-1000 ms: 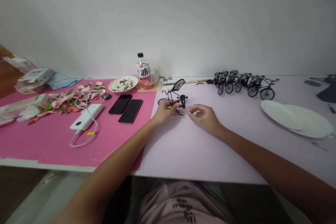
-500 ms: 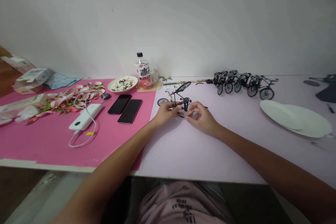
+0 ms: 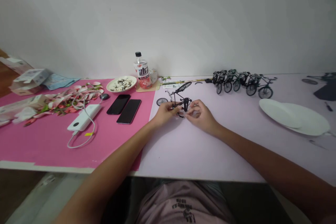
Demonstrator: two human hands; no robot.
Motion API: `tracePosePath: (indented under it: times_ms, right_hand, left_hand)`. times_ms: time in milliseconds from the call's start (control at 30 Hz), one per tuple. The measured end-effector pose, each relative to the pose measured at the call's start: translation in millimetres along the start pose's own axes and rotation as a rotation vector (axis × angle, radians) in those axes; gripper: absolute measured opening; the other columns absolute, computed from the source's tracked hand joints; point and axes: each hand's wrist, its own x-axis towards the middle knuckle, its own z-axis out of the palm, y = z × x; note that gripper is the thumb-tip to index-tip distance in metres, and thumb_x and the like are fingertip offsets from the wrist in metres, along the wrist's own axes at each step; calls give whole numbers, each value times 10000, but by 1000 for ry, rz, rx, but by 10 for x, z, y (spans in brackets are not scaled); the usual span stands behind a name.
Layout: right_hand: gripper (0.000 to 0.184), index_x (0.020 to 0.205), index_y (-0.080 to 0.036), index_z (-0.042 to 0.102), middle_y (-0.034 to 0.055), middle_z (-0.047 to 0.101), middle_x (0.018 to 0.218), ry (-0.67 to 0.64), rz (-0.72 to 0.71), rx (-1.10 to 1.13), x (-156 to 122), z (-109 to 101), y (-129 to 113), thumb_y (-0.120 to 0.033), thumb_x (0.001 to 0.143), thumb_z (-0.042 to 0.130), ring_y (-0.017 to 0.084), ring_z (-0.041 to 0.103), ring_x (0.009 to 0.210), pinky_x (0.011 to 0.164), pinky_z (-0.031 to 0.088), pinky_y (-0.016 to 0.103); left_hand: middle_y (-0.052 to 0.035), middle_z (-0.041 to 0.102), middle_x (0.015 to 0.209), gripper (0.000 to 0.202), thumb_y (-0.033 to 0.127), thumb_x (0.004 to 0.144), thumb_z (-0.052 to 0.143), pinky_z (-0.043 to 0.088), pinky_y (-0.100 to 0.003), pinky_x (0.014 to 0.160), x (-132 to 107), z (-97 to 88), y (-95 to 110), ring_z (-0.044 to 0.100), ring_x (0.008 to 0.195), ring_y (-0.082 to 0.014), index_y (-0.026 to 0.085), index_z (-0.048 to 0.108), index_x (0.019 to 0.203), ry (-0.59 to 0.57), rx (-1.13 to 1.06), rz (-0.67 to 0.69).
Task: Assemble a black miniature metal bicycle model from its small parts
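A small black model bicycle [image 3: 186,103] is held tilted over the pale part of the table. My left hand [image 3: 166,113] is closed around its frame from the left. One wheel sticks up at the back, and another shows beyond my left fingers. My right hand [image 3: 200,116] is at the bicycle's right side, thumb and fingertips pinched together close to its lower end. Whatever lies between those right fingertips is too small to make out.
Several finished-looking model bicycles [image 3: 243,83] stand in a row at the back right. White plates [image 3: 312,119] lie at the right. Two phones [image 3: 129,111], a white power bank [image 3: 84,117], a bottle [image 3: 143,71] and a bowl [image 3: 110,87] occupy the left side.
Hands and model bicycle keep almost the same pose. The right fingers have shifted very slightly at the bicycle's lower end, and the whole view has moved a little.
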Motion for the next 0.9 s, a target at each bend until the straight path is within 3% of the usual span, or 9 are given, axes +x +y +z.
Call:
tracePosePath:
  times_ms: [167, 333, 500, 900]
  right_hand:
    - [437, 994, -275, 484, -13, 723, 804, 37, -12, 42, 16, -8, 44, -448, 765, 813, 135, 558, 547, 542, 431, 278]
    - [434, 947, -265, 515, -11, 721, 792, 72, 8, 20, 9, -16, 15, -475, 743, 834, 110, 474, 488, 504, 382, 272]
    - [417, 866, -242, 549, 23, 718, 780, 95, 18, 75, 14, -12, -3, -491, 721, 850, 179, 624, 699, 673, 481, 312]
    - [293, 851, -228, 598, 28, 688, 844, 180, -46, 82, 6, 11, -26, -381, 743, 823, 180, 599, 765, 745, 482, 330]
  left_hand:
    - [-148, 780, 954, 577, 562, 752, 853, 579, -335, 754, -23, 29, 28, 757, 842, -246, 92, 734, 1066, 3, 15, 21]
    - [-144, 774, 921, 521, 537, 777, 834, 572, -369, 789, -50, 52, 83, 746, 839, -260, 93, 739, 1032, 29, 64, 26]
    - [-155, 781, 971, 484, 510, 838, 776, 567, -356, 782, -70, 63, 95, 749, 861, -272, 89, 743, 1076, 70, 180, 79]
    - [-164, 790, 933, 462, 451, 860, 771, 566, -318, 752, -83, 117, 65, 764, 848, -255, 74, 736, 1125, 93, 148, 46]
